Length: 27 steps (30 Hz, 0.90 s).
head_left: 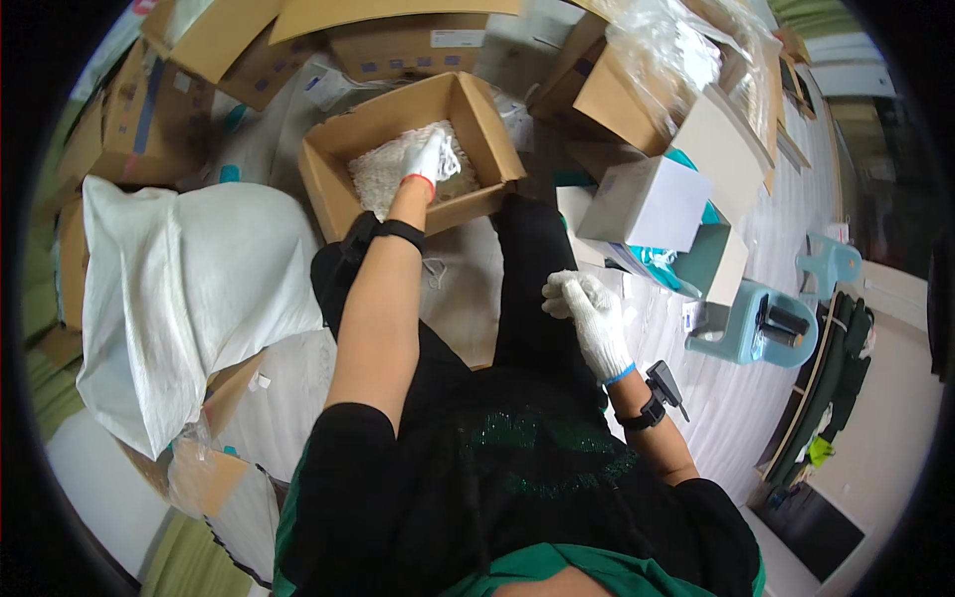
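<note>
My left hand [426,164], in a white knit glove with a red cuff, reaches into an open cardboard box [328,196] in front of me. Its fingers close on some white cords [448,151]. Under it, a heap of white stringy pieces [378,177] covers part of the box's bottom. My right hand [589,310] wears a white glove with a blue cuff and is held beside my right thigh. Its fingers are curled together, and whatever may be inside them is hidden. A dark strap with a device sits on each wrist.
A large white sack [199,289] bulges at my left. On the right stand an open white carton [649,204] with teal items, and a pale blue stool [761,323]. More cardboard boxes [149,114] and clear plastic film [686,50] lie around the far side.
</note>
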### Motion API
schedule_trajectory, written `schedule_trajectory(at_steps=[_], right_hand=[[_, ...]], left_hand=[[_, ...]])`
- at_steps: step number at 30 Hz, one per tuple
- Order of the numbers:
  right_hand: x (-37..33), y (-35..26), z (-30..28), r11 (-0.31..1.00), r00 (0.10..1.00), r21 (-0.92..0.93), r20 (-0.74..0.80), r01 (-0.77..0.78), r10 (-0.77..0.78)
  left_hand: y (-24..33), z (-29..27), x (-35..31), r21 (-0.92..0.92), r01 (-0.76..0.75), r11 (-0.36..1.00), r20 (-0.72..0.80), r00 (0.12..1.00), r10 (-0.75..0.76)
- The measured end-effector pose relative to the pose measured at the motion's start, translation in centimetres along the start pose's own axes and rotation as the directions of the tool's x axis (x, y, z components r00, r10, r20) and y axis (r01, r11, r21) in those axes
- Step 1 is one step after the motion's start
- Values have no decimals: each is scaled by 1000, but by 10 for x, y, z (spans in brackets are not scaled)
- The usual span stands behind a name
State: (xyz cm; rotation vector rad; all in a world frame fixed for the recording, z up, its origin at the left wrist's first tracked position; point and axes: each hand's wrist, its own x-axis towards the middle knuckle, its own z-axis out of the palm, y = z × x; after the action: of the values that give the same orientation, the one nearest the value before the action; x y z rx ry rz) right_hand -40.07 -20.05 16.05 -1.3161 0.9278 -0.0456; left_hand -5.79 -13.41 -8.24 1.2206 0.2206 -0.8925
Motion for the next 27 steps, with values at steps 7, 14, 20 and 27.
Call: schedule_trajectory(at_steps=[7,14,20,27], right_hand=[[-24,4,-54,999,994,5,-101,35,-35],[-19,-28,-148,946,932,-322,-352,-37,-83],[73,20,-289,565,848,-825,-297,3,-439],[158,58,-293,965,845,-96,-510,-243,162]], left_hand=[[24,61,-28,437,276,856,-58,958,-280],[18,89,-73,213,96,972,32,994,-105],[12,131,-147,324,-11,946,145,989,-38],[-20,148,-194,170,15,985,273,960,-62]])
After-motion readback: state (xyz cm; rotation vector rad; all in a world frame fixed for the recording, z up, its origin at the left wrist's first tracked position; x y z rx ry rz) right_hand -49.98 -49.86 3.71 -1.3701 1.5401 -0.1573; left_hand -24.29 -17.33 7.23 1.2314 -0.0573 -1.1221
